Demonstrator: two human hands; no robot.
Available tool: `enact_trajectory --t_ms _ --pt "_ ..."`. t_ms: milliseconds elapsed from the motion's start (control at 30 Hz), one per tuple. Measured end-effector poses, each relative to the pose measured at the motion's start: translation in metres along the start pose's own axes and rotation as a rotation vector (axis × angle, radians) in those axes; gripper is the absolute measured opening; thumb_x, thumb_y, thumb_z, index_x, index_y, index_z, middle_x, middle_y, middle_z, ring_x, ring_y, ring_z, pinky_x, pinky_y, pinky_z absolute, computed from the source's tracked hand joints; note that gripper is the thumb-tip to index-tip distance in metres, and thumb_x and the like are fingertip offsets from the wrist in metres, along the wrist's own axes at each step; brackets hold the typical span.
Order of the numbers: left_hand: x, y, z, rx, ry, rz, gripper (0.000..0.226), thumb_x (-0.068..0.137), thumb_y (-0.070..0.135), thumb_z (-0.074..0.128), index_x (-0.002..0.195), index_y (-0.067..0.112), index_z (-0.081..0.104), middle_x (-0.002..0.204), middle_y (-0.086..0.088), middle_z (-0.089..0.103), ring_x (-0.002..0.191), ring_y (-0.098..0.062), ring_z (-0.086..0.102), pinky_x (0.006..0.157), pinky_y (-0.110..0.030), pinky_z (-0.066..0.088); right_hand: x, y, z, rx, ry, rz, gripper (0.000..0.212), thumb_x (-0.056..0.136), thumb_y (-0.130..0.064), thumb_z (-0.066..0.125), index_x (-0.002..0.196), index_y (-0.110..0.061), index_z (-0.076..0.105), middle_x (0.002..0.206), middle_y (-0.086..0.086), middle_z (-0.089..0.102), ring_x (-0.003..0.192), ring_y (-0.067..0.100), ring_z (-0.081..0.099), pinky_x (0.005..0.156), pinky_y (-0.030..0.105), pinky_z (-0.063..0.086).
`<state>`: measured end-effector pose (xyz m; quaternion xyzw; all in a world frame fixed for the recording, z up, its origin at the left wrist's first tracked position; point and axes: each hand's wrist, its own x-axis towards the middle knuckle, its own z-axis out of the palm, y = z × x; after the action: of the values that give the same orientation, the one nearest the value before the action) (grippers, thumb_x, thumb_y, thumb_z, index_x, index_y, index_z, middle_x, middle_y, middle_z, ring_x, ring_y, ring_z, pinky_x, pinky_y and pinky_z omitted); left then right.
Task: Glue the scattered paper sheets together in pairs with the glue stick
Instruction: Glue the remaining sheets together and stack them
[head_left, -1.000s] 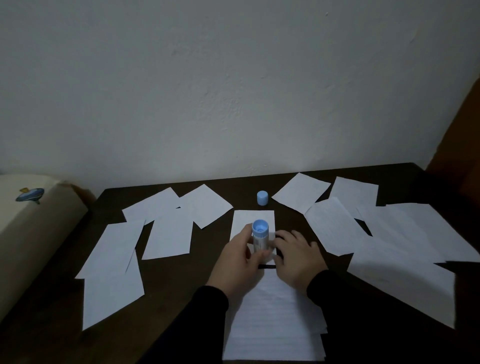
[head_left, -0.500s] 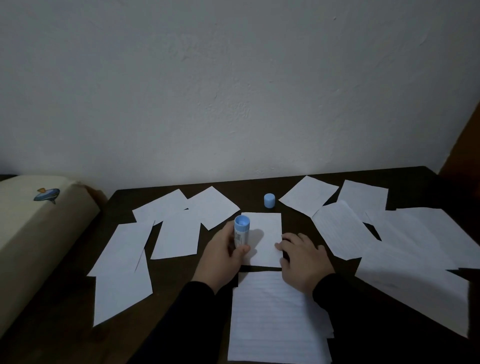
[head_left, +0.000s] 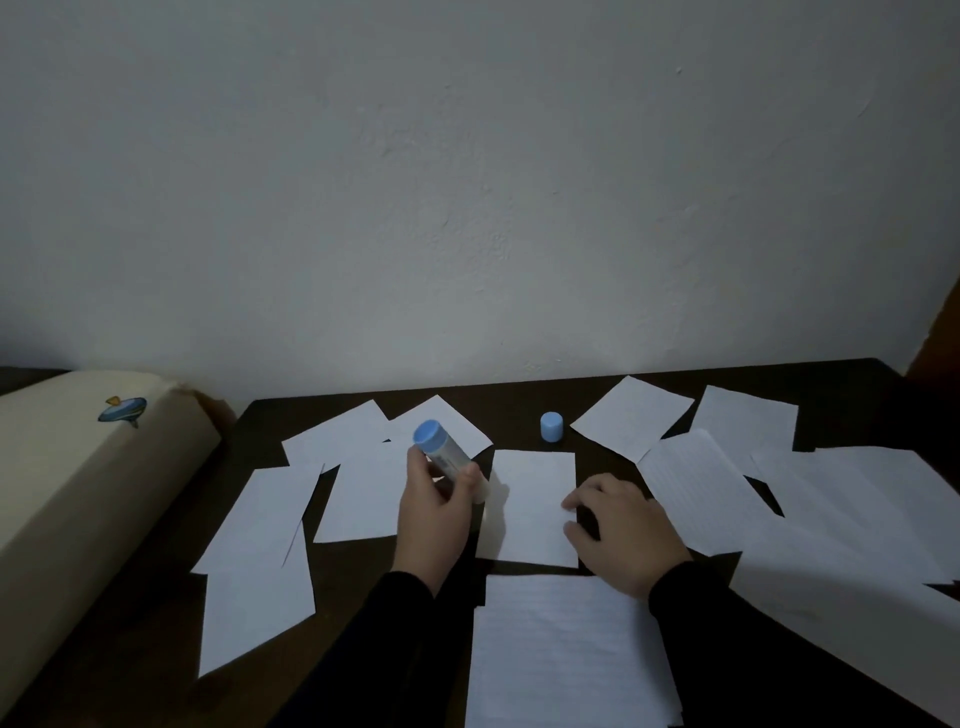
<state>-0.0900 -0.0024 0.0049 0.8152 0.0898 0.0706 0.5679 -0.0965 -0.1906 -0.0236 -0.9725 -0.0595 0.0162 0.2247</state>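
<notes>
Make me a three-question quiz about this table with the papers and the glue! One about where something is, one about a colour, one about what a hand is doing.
1. Where is the small loose blue plastic cap?
A. on the dark wooden table
B. on the glue stick
C. in the right hand

2. What colour is the end of the cylindrical glue stick?
A. red
B. blue
C. green

3. What is the left hand doing?
A. lying flat
B. gripping the glue stick
C. holding the cap

Answers: 1 A, it stands alone beyond the small white paper sheet. 2 B, its raised end is blue. 3 B, its fingers curl around the tube.
</notes>
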Motion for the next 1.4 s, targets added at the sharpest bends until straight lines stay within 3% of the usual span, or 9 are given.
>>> enact_trajectory --t_ms 167,267,333,500,633,800,1033,1167,1400 --pt "0.020 0.024 0.016 -0.005 0.006 0.124 0.043 0.094 0.031 0.057 0.129 0.033 0.032 0.119 0.008 0.049 0.097 -0.006 0.049 0.082 -0.021 0.043 0.016 -0.001 -0.010 0.101 0.179 -0.042 0.041 0.094 -0.039 0.053 0.134 -0.033 0.045 0.135 -0.014 0.045 0.124 0.006 0.041 0.105 0.027 0.038" --pt "0.033 0.033 0.033 -0.008 -0.026 0.199 0.033 0.094 0.028 0.058 0.116 0.036 0.034 0.101 0.019 0.047 0.093 -0.001 0.049 0.069 -0.009 0.041 0.024 0.006 -0.011 0.069 0.158 -0.036 0.044 0.095 -0.040 0.052 0.137 -0.032 0.043 0.139 -0.013 0.044 0.127 0.007 0.039 0.107 0.029 0.036" --pt "0.041 0.032 0.045 0.020 -0.063 0.213 0.029 0.094 0.027 0.059 0.111 0.033 0.037 0.097 0.022 0.048 0.096 -0.002 0.050 0.069 -0.008 0.040 0.028 0.011 -0.008 0.010 0.101 -0.035 0.046 0.095 -0.043 0.050 0.139 -0.032 0.041 0.141 -0.013 0.042 0.129 0.008 0.037 0.107 0.032 0.034" --pt "0.053 0.014 0.072 0.097 -0.154 0.196 0.032 0.092 0.027 0.061 0.119 0.028 0.043 0.119 0.007 0.058 0.111 -0.009 0.055 0.090 -0.026 0.048 0.036 0.017 -0.002 -0.133 -0.068 -0.017 0.057 0.097 -0.049 0.042 0.148 -0.030 0.029 0.156 -0.012 0.023 0.143 0.014 0.018 0.114 0.041 0.021" --pt "0.056 0.004 0.085 0.143 -0.177 0.216 0.028 0.092 0.026 0.061 0.114 0.031 0.045 0.107 0.015 0.058 0.097 0.001 0.055 0.088 -0.023 0.047 0.034 0.019 0.003 -0.178 -0.163 -0.019 0.059 0.098 -0.050 0.035 0.152 -0.028 0.023 0.159 -0.013 0.015 0.148 0.018 0.007 0.116 0.047 0.013" --pt "0.057 -0.002 0.096 0.245 -0.202 0.280 0.039 0.091 0.022 0.061 0.127 0.022 0.046 0.118 0.006 0.062 0.108 -0.009 0.059 0.093 -0.032 0.051 0.035 0.021 0.012 -0.188 -0.154 -0.009 0.060 0.098 -0.051 0.034 0.152 -0.027 0.022 0.159 -0.013 0.017 0.148 0.019 0.009 0.115 0.049 0.014" --pt "0.068 -0.003 0.085 0.353 -0.215 0.279 0.041 0.092 0.022 0.061 0.128 0.025 0.042 0.122 0.003 0.057 0.111 -0.009 0.053 0.097 -0.030 0.045 0.035 0.019 0.010 -0.239 -0.168 0.003 0.060 0.098 -0.052 0.033 0.152 -0.029 0.021 0.160 -0.014 0.015 0.148 0.019 0.007 0.115 0.050 0.016" --pt "0.074 -0.005 0.071 0.363 -0.166 0.207 0.044 0.091 0.019 0.061 0.130 0.021 0.042 0.123 -0.001 0.056 0.115 -0.015 0.054 0.101 -0.039 0.046 0.035 0.018 0.010 -0.252 -0.182 0.013 0.060 0.098 -0.052 0.033 0.152 -0.029 0.021 0.160 -0.014 0.013 0.148 0.019 0.006 0.115 0.051 0.015" --pt "0.072 -0.005 0.053 0.360 -0.149 0.146 0.052 0.094 0.020 0.058 0.140 0.020 0.033 0.135 -0.004 0.052 0.122 -0.020 0.051 0.102 -0.036 0.041 0.035 0.019 0.013 -0.256 -0.161 0.019 0.059 0.098 -0.052 0.033 0.151 -0.031 0.022 0.159 -0.015 0.014 0.148 0.017 0.007 0.115 0.049 0.017"
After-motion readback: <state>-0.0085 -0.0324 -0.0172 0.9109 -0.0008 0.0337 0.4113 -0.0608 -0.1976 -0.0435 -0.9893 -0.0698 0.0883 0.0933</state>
